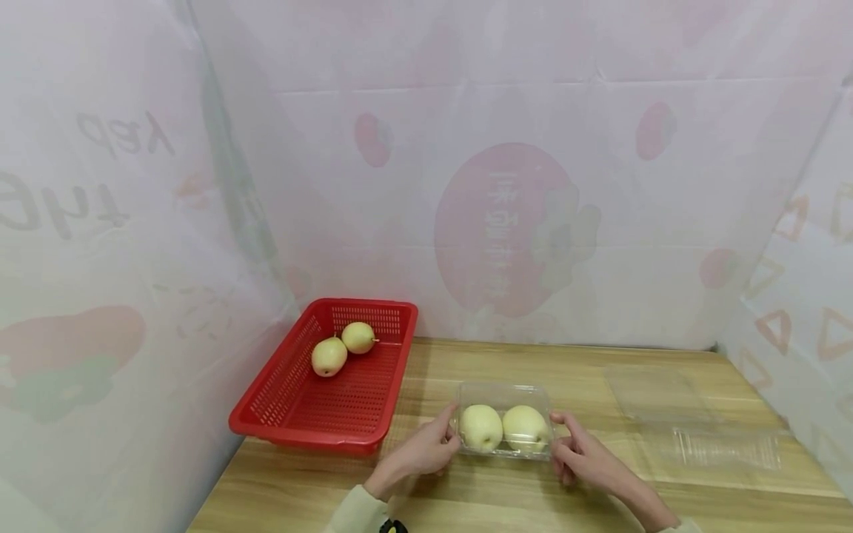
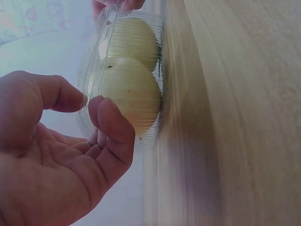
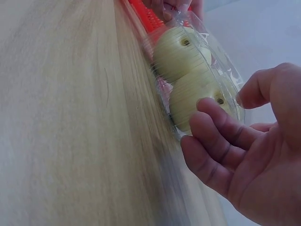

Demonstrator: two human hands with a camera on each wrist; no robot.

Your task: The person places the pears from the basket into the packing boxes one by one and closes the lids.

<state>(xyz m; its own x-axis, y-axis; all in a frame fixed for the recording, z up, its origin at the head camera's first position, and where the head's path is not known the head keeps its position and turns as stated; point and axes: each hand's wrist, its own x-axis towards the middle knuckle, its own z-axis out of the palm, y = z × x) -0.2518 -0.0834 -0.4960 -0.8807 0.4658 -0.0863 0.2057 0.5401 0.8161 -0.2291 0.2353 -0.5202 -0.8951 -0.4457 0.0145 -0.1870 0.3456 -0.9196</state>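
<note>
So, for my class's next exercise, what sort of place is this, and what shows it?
Probably a small makeshift booth for handling fruit: a wooden table, printed sheets behind it and on both sides, and a clear box with two pale yellow fruits inside.

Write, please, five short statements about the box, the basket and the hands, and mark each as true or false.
1. The box holds two pears. True.
2. The basket is blue. False: the basket is red.
3. Two other pears lie in the basket. True.
4. The left hand is in the basket. False: the left hand is at the box.
5. The right hand is at the box's other end. True.
</note>
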